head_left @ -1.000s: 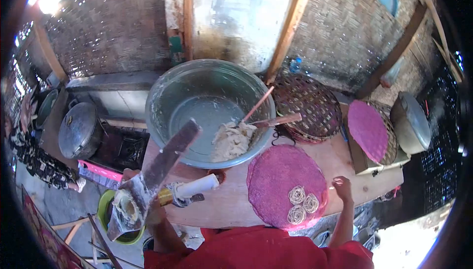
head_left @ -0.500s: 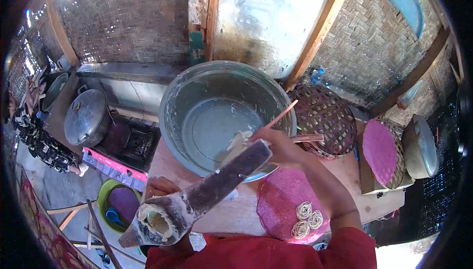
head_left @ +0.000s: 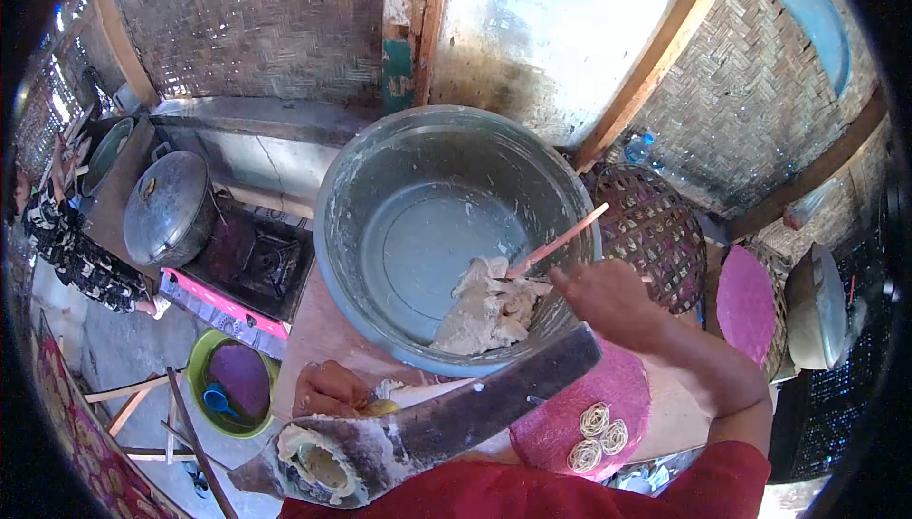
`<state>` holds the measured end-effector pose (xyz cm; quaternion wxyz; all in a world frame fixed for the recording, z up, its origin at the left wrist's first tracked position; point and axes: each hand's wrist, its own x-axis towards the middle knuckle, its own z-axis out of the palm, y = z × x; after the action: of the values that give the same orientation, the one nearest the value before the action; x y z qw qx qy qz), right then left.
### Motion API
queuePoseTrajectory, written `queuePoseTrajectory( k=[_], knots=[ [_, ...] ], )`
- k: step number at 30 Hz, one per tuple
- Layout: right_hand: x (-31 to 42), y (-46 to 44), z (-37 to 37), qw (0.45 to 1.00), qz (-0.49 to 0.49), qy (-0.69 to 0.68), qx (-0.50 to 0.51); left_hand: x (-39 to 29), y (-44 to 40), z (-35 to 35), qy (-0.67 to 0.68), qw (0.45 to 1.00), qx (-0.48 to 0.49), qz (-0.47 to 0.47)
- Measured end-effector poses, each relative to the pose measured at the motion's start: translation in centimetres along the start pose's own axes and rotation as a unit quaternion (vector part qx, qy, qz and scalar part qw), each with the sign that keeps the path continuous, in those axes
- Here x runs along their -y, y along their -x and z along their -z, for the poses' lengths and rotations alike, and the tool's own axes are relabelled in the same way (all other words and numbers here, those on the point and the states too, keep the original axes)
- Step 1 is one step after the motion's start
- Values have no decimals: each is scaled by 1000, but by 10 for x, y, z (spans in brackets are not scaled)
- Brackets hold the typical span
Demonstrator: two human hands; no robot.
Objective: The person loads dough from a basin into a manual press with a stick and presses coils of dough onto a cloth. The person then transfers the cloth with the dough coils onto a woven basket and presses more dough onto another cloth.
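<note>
Dough (head_left: 489, 315) lies heaped in big basin (head_left: 432, 234), near side, right of centre. My right hand (head_left: 608, 301) looks curled round wooden handle (head_left: 648, 279) at rim; short, steady lifts suit sticky mass. My left hand (head_left: 328, 389) bends behind wooden press (head_left: 475, 410), grip hidden, so I cannot tell. I'd keep press opening upward, clear of noodle nests (head_left: 614, 436).

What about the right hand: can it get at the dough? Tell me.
Probably yes: the right hand is at the rim of the uncovered basin, close to the dough; a slim stick leans nearby.
</note>
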<state>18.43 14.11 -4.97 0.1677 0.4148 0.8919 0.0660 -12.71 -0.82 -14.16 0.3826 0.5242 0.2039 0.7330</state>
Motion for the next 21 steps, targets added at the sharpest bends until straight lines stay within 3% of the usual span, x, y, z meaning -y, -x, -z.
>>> queuePoseTrajectory(
  k=[2,7,9,12,16,20,21],
  knots=[
    [2,-2,-9,998,51,5,-43,1,-2,3,8,1000,21,1],
    [25,-18,-25,994,76,-82,17,8,-4,15,35,995,95,10],
    [32,-25,-31,991,91,-92,28,4,-4,7,26,996,84,18],
    [44,-22,-22,986,112,-114,40,-14,-25,-29,-31,998,8,-44],
    [55,-15,-18,986,112,-106,64,-29,-18,-41,-77,964,-255,1],
    [58,-4,-5,988,108,-102,47,-67,-23,-1,-182,973,-141,2],
    [58,1,4,990,113,-74,46,-72,-28,2,-133,978,-149,55]
  ],
)
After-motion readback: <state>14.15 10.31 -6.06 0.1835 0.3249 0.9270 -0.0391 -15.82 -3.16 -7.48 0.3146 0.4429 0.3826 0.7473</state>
